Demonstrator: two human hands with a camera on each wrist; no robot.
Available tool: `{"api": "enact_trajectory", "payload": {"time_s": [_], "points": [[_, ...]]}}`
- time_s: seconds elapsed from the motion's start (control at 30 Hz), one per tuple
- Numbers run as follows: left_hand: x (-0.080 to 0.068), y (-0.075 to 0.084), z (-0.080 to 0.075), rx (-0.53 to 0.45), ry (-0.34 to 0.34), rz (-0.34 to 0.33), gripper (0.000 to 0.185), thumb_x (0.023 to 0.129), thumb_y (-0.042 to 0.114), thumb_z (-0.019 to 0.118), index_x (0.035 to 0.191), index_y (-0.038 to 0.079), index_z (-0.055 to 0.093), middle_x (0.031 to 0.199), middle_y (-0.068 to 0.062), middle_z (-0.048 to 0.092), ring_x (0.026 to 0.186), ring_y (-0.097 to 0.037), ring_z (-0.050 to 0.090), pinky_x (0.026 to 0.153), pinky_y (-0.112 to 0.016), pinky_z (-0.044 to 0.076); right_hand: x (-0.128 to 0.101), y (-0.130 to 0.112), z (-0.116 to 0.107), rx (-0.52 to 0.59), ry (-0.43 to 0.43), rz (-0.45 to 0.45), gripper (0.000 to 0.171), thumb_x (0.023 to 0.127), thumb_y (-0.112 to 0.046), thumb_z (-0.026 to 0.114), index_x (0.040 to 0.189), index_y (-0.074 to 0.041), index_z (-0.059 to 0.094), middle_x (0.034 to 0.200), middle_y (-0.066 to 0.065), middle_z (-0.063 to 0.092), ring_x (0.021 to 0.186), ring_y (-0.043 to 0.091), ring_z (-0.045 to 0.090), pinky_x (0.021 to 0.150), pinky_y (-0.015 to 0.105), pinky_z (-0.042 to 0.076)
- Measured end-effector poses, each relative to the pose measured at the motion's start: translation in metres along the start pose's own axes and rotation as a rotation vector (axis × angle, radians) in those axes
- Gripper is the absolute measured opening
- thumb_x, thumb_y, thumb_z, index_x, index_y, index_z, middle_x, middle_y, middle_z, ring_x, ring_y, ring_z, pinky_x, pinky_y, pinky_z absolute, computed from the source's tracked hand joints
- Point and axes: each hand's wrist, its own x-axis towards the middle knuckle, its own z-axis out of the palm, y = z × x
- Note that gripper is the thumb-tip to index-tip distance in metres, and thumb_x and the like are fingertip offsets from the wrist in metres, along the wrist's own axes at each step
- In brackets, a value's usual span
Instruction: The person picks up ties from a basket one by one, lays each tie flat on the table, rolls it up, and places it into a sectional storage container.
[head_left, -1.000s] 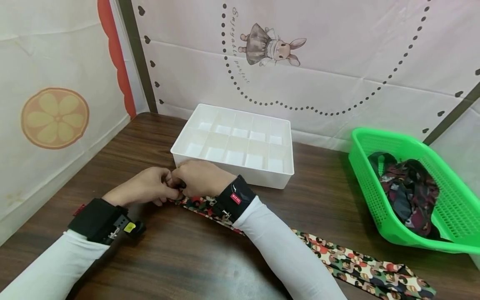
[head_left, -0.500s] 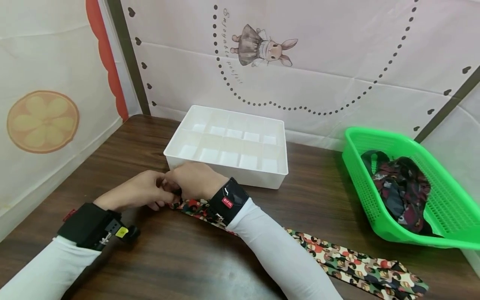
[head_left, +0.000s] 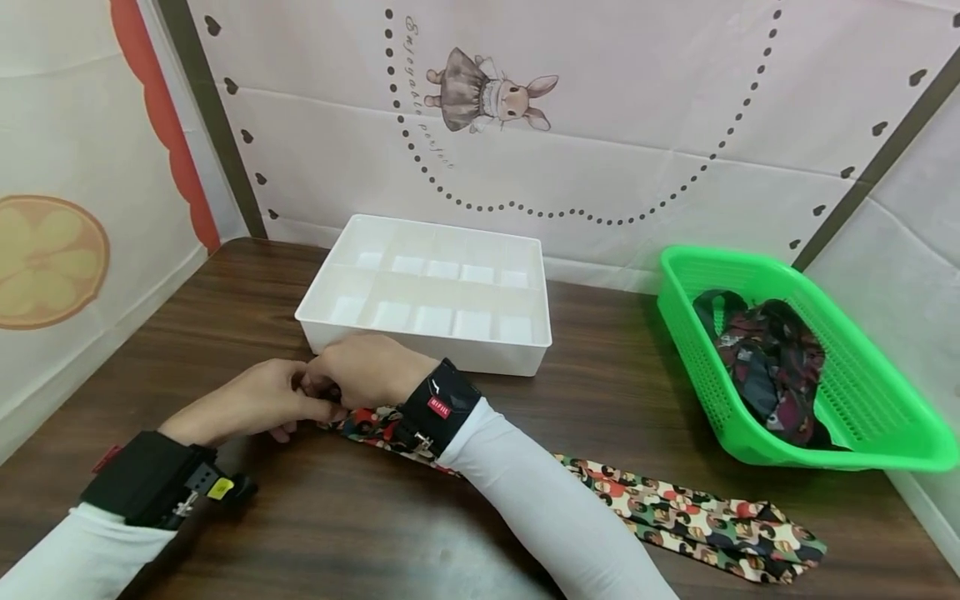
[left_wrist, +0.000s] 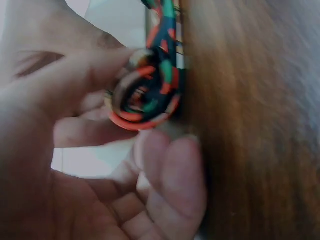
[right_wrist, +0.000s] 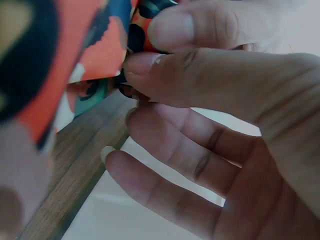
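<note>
The left hand [head_left: 255, 404] pinches the rolled end of a patterned necktie [head_left: 675, 517], its thumb and fingers curled on the small coil [left_wrist: 145, 97] against the wooden table [head_left: 360, 517]. Touching it, the right hand [head_left: 367, 371] grips the same roll, thumb and forefinger clamped on the fabric; its other fingers seem looser, though the wrist view is blurred. Just behind the hands sits a white divided organiser tray [head_left: 315, 312]. The tie's flat length trails rightward under the right forearm. Far right stands a green basket [head_left: 885, 417] holding dark ties [head_left: 765, 375].
</note>
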Motion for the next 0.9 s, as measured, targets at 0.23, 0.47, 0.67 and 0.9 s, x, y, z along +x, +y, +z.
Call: {"api": "enact_trajectory", "payload": {"time_s": [0.23, 0.47, 0.67, 0.9], "points": [[-0.002, -0.005, -0.005, -0.093, -0.045, -0.002, 0.032, 0.097, 0.026, 0.072, 0.112, -0.002, 0.065, 0.092, -0.009, 0.068, 0.081, -0.025, 0.068, 0.070, -0.040, 0.062, -0.001, -0.002, 0.003, -0.049, 0.015, 0.061, 0.023, 0.095, -0.019, 0.081, 0.117, -0.020, 0.073, 0.103, -0.009, 0.062, 0.097, 0.004, 0.056, 0.080, 0.018, 0.047], [0.005, 0.000, 0.006, -0.083, 0.005, 0.041, 0.036, 0.088, 0.013, 0.076, 0.113, -0.004, 0.059, 0.091, -0.008, 0.063, 0.078, -0.023, 0.063, 0.065, -0.036, 0.059, -0.004, 0.001, 0.000, -0.025, -0.017, 0.074, 0.033, 0.093, -0.014, 0.081, 0.123, -0.017, 0.069, 0.108, -0.007, 0.061, 0.098, 0.005, 0.056, 0.080, 0.019, 0.047], [0.005, 0.002, 0.008, -0.025, 0.026, 0.056, 0.029, 0.085, 0.014, 0.079, 0.107, 0.001, 0.064, 0.080, -0.003, 0.060, 0.071, -0.019, 0.058, 0.059, -0.033, 0.053, -0.005, 0.003, -0.001, 0.027, -0.020, 0.019, 0.028, 0.092, -0.007, 0.079, 0.116, -0.018, 0.071, 0.101, -0.008, 0.062, 0.093, 0.004, 0.054, 0.078, 0.018, 0.045], [0.002, 0.000, 0.001, -0.075, -0.013, 0.052, 0.045, 0.094, 0.019, 0.070, 0.128, -0.009, 0.058, 0.097, -0.009, 0.068, 0.085, -0.024, 0.069, 0.071, -0.038, 0.062, -0.002, 0.008, 0.007, -0.014, 0.010, 0.020, 0.045, 0.089, -0.019, 0.087, 0.128, -0.020, 0.067, 0.104, -0.008, 0.060, 0.096, 0.005, 0.056, 0.081, 0.019, 0.047]]}}
